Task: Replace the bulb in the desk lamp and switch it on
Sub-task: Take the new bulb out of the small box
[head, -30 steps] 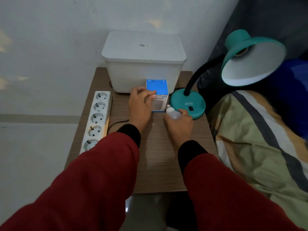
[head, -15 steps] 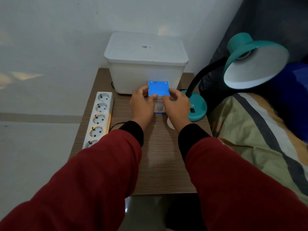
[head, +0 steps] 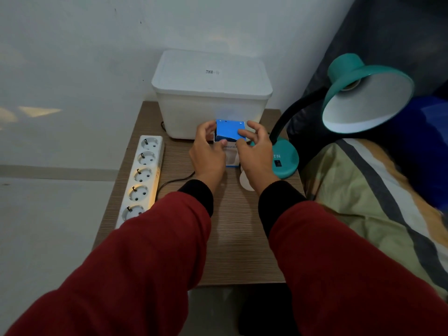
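Dim bedside corner, wood-grain bedside table [head: 225, 251] against white wall, bed at right edge. Old bulb [head: 246, 184] now set down mid-table, partly hidden under right wrist, released since a second ago. Right hand [head: 254, 154] moved onto blue-topped bulb box [head: 230, 130], fingers curled at top flap; left hand [head: 208, 154] pinched on box's left side. Flap seen lifting at near edge: new bulb judged about to be taken out. Power strip [head: 143, 175] along left edge. Teal desk lamp [head: 286, 161] at right edge, shade [head: 368, 100] socket apparently empty. White storage bin [head: 211, 93] at back edge.
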